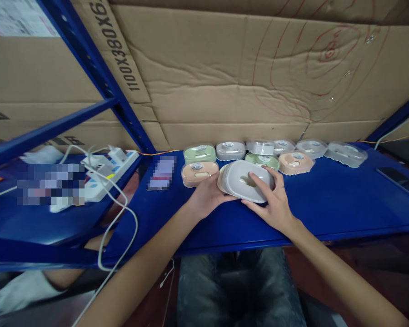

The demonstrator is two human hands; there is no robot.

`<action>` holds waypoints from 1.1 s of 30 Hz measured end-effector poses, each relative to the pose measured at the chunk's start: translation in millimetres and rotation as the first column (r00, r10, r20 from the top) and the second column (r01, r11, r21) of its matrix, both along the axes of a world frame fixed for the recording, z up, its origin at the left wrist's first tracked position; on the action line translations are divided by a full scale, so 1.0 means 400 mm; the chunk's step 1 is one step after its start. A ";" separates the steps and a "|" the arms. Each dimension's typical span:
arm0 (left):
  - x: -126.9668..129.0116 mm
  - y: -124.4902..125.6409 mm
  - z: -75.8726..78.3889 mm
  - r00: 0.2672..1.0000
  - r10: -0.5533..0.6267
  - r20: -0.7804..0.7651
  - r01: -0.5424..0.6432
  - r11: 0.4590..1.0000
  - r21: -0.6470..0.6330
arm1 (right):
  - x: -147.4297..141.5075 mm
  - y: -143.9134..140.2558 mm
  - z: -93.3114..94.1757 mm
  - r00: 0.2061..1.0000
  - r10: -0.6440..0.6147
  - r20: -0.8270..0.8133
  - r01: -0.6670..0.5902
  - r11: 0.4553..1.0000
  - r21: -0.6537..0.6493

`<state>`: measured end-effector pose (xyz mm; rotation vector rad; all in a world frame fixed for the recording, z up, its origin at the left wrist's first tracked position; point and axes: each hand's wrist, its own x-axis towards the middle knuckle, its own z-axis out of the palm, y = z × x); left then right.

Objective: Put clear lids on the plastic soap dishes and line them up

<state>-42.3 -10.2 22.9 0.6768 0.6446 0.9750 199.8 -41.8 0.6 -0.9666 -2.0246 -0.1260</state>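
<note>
Above the blue shelf's front half I hold a grey oval plastic box [236,175] between both hands, tilted with its smooth top towards me. My left hand [206,200] is closed round its left end, where a cream-coloured part shows. My right hand [276,200] grips the right side, thumb below and fingers spread over the top. A small opening or recess shows in that top, partly behind a finger. Just behind are similar boxes in clear wrapping: a peach box [192,176] near my left hand, a green box [254,159] and another peach box [298,163].
More wrapped boxes, green [195,155] and grey [225,152], line the back by a cardboard wall [207,68]. A phone [162,173] lies at left, a dark phone [398,180] at right. Beyond the blue post, a power strip [105,179] trails white cables. Another person's arm shows lower left.
</note>
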 end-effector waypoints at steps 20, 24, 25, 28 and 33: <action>0.017 -0.024 0.003 0.973 0.175 -0.151 -0.145 0.971 0.189 | -0.006 0.011 0.004 0.983 0.085 0.163 -0.066 0.991 -0.117; 0.010 -0.014 0.011 0.960 0.236 -0.149 -0.204 0.957 0.204 | 0.007 0.015 0.013 0.987 0.119 0.110 -0.105 0.987 -0.123; 0.007 -0.011 0.016 0.951 0.278 -0.132 -0.248 0.947 0.204 | 0.015 0.018 0.014 0.991 0.107 0.085 -0.096 0.988 -0.118; -0.007 0.000 0.035 0.902 0.429 -0.043 -0.412 0.887 0.210 | 0.041 0.029 0.010 0.999 0.032 0.030 -0.029 0.997 -0.078; -0.031 0.013 0.056 0.834 0.552 0.025 -0.545 0.815 0.199 | 0.059 0.043 0.004 0.959 0.113 0.262 -0.063 0.980 -0.190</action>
